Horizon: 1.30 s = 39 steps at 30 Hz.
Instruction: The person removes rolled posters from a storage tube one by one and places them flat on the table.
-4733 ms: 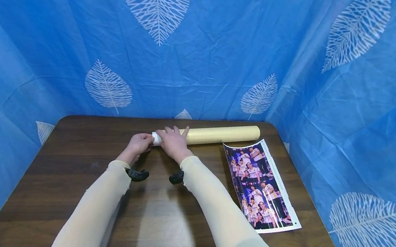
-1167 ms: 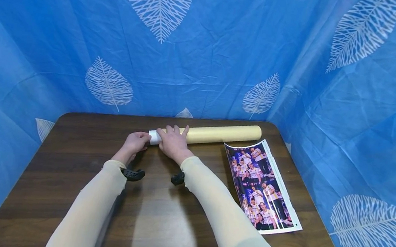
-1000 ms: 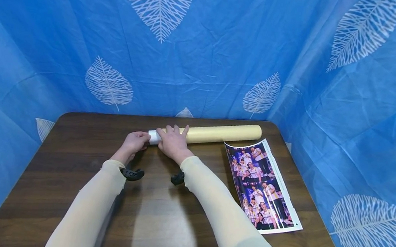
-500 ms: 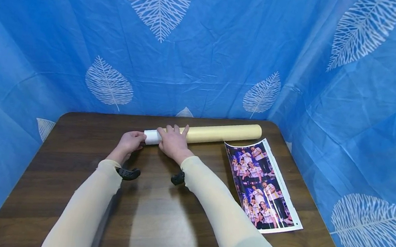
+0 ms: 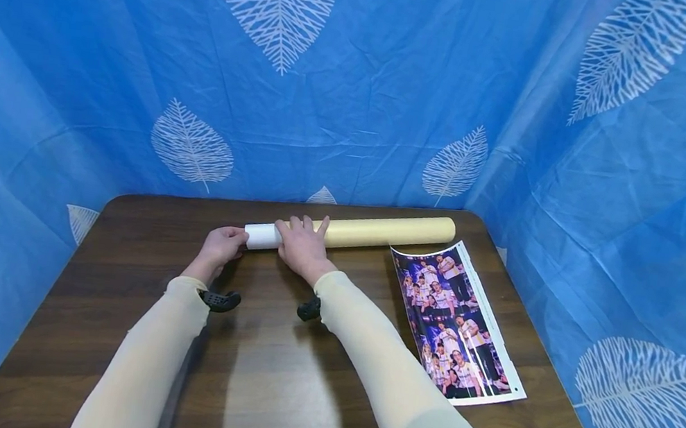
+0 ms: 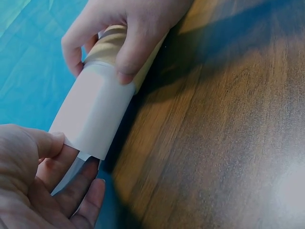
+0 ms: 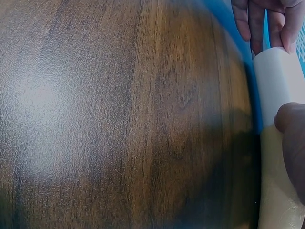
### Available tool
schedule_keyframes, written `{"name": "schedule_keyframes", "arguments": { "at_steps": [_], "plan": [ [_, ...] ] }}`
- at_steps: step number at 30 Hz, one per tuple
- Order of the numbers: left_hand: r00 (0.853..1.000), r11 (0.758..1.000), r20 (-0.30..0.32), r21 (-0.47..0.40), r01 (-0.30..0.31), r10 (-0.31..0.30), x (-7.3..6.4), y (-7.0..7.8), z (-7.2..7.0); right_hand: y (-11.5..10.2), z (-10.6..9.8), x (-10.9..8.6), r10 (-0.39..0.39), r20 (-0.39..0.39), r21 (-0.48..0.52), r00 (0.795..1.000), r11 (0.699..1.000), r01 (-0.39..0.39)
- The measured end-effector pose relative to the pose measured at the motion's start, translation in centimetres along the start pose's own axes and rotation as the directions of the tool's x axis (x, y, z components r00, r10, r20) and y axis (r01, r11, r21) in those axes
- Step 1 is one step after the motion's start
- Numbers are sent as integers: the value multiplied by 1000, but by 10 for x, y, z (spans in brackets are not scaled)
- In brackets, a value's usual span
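Observation:
A long pale-yellow tube (image 5: 391,232) lies across the back of the table, with a rolled white sheet of paper (image 5: 262,236) protruding from its left end. My left hand (image 5: 223,245) pinches the free rim of the roll, the thumb outside and fingers reaching into the hollow, as the left wrist view shows. Over the tube's left end my right hand (image 5: 304,243) holds on from above, its thumb (image 6: 136,57) where yellow meets white. A glossy photo print (image 5: 453,323) with group pictures and a white border lies to the right, its left edge curling up.
The dark wood table (image 5: 117,330) has rounded corners. A blue curtain (image 5: 354,104) with white leaf prints hangs close behind the back edge and along both sides. The right forearm passes just left of the photo print.
My left hand has drawn leftward with the white roll, and a longer stretch of it now shows outside the tube. The right hand, tube and photo print stay nearly in place.

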State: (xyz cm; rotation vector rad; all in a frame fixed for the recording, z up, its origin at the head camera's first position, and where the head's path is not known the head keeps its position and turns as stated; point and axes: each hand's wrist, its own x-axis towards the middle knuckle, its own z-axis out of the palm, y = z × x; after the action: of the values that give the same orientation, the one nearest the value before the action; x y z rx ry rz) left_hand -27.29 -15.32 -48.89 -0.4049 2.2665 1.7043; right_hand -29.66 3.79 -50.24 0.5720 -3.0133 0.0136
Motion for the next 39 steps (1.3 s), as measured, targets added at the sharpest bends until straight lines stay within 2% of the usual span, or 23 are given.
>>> {"name": "schedule_keyframes", "arguments": {
  "at_steps": [9,18,24,33,39],
  "plan": [
    [1000,1000,3,28,-13,13,1,0,-1,1,-2,-2,-3,-14,-4,1000,1000,3],
    [1000,998,10,61,-4,4,1,-4,-8,1,0,-2,3,-14,-6,1000,1000,-3],
    [1000,999,0,34,8,-8,2,-5,-7,1,-1,-3,0,-16,0,1000,1000,0],
    [999,1000,-49,25,-1,2,3,-4,-3,0,-1,-3,4,-15,1,1000,1000,-4],
    [998,999,-47,26,34,-32,3,-4,-7,1,0,-4,3,-16,-8,1000,1000,-3]
  ]
}}
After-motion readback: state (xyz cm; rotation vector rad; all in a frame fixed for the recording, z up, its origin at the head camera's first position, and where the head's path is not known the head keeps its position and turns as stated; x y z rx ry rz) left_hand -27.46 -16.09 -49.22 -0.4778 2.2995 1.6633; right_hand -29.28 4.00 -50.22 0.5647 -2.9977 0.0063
